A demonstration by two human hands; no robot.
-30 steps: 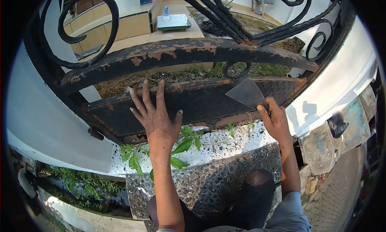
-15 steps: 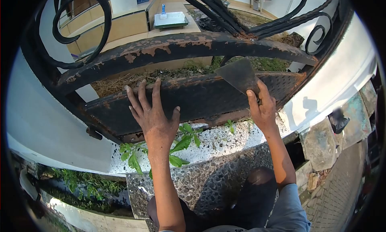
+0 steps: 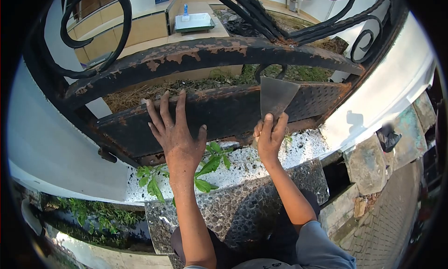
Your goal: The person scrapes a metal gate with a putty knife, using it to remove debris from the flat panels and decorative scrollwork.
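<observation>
My left hand [image 3: 179, 138] lies with its fingers spread against the dark metal panel [image 3: 219, 111], fingertips up at the panel's rusty top edge. My right hand [image 3: 270, 138] is wrapped round the handle of a scraper [image 3: 277, 95], thumb on the lower part of its blade. The wide, flat blade points up and overlaps the right half of the panel and its top edge. Above runs a curved black gate bar [image 3: 186, 56], its paint flaked off in brown patches.
Black iron scrolls [image 3: 125, 22] rise at the upper left. Behind the gate a paint tray [image 3: 198, 22] holds a blue-handled brush [image 3: 185, 15]. Green weeds [image 3: 210, 168] grow beside a white ledge [image 3: 298, 145] strewn with dark flakes. A pebbled slab [image 3: 210, 213] lies below.
My right hand has moved left with the scraper, whose blade has turned from slanting up-left to nearly upright. My left hand has stayed in place on the panel.
</observation>
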